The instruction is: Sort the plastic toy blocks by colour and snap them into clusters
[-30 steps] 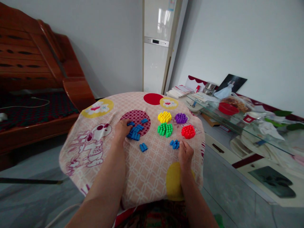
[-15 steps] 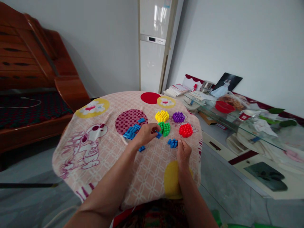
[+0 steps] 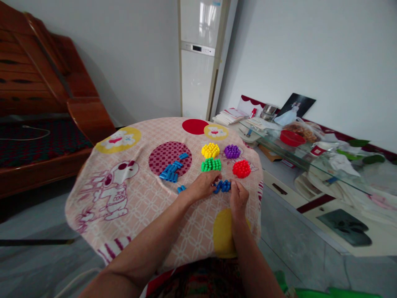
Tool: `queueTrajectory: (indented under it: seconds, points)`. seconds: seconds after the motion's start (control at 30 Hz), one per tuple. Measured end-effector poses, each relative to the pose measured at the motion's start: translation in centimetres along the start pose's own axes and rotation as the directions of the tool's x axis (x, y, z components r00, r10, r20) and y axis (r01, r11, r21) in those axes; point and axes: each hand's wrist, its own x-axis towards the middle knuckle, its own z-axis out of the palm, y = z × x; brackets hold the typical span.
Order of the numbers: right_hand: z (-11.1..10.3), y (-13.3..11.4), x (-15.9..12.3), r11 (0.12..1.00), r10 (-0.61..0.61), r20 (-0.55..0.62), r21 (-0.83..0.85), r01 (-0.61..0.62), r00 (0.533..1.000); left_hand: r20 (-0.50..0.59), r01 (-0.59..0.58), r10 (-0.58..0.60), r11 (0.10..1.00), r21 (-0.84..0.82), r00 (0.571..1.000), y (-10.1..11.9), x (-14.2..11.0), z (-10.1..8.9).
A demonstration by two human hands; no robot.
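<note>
My left hand (image 3: 204, 185) is over the table, fingers bent down and closed at the left edge of a small cluster of blue plastic pegs (image 3: 223, 186). A blue peg shows at its fingertips. At the cluster's right side my right hand (image 3: 238, 197) is curled, thumb and forefinger together; whatever it may hold is hidden. Just beyond lies a group of green pegs (image 3: 211, 165), with yellow pegs (image 3: 210, 150), purple pegs (image 3: 232, 151) and red pegs (image 3: 241, 169) in separate groups. A looser pile of blue pegs (image 3: 170, 171) lies to the left.
A patterned cloth (image 3: 139, 211) covers the round table. To the right is a cluttered glass-topped cabinet (image 3: 269, 138) with a red bowl (image 3: 292, 138). A wooden bench (image 3: 89, 116) stands at the left, and a tall white cabinet-like appliance (image 3: 197, 82) at the back.
My left hand has moved right and nearer to me, from beside the green pegs to the small blue cluster, bringing blue pegs along. My right hand has stayed nearly in place.
</note>
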Motion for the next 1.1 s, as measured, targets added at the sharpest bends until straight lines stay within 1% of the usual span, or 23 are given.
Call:
queueTrajectory:
  seconds: [0.13, 0.3, 0.47, 0.57, 0.67, 0.7, 0.77, 0.83, 0.87, 0.93, 1.0, 1.03, 1.1]
  points:
    - [0.0, 0.0, 0.0, 1.0, -0.001, 0.001, -0.002, 0.001, 1.0, 0.035, 0.04, -0.04, 0.999, 0.014, 0.999, -0.5, 0.0, 0.3]
    - [0.0, 0.0, 0.0, 1.0, -0.002, 0.001, -0.01, 0.002, 1.0, -0.035, 0.041, -0.042, 0.999, -0.032, 0.999, -0.4, 0.4, 1.0]
    - [0.1, 0.2, 0.1, 1.0, 0.001, -0.003, -0.02, -0.001, 1.0, -0.08, 0.045, -0.046, 0.999, -0.023, 0.996, -0.4, 0.5, 1.6]
    - [0.1, 0.1, 0.1, 1.0, -0.004, 0.002, -0.016, 0.004, 1.0, -0.11, 0.012, -0.015, 1.0, -0.022, 0.994, -0.3, 0.4, 0.9]
    - [0.0, -0.1, 0.1, 1.0, -0.01, 0.006, -0.025, 0.01, 1.0, -0.189, 0.018, -0.022, 1.0, -0.021, 0.982, -0.9, 0.2, -1.2]
    - [0.0, -0.1, 0.1, 1.0, -0.012, 0.006, -0.027, 0.012, 1.0, -0.228, 0.049, -0.05, 0.999, -0.011, 0.972, -1.4, 0.1, -2.0]
    - [0.1, 0.0, 0.1, 1.0, -0.011, 0.003, -0.026, 0.011, 1.0, -0.315, 0.164, -0.145, 0.986, 0.032, 0.938, -2.7, -0.3, -4.0]
    - [0.1, 0.1, 0.1, 1.0, -0.001, 0.005, -0.021, 0.001, 1.0, -0.387, 0.339, -0.274, 0.935, 0.109, 0.88, -4.4, -0.9, -5.9]
    - [0.1, 0.1, 0.1, 1.0, 0.006, 0.008, -0.018, -0.006, 1.0, -0.406, 0.435, -0.346, 0.888, 0.151, 0.846, -5.3, -1.4, -6.8]
    - [0.2, 0.1, 0.1, 1.0, 0.012, 0.012, -0.013, -0.012, 1.0, -0.405, 0.602, -0.488, 0.767, 0.223, 0.773, -7.0, -2.6, -8.3]
    - [0.1, 0.0, 0.1, 1.0, 0.006, 0.012, -0.013, -0.006, 1.0, -0.354, 0.686, -0.592, 0.67, 0.283, 0.724, -8.3, -3.7, -9.2]
    - [0.1, 0.0, 0.2, 1.0, 0.003, 0.012, -0.016, -0.003, 1.0, -0.328, 0.706, -0.626, 0.641, 0.302, 0.708, -8.8, -4.1, -9.4]
    - [0.0, -0.1, 0.2, 1.0, -0.002, 0.011, -0.022, 0.002, 1.0, -0.298, 0.719, -0.655, 0.619, 0.315, 0.694, -9.3, -4.7, -9.5]
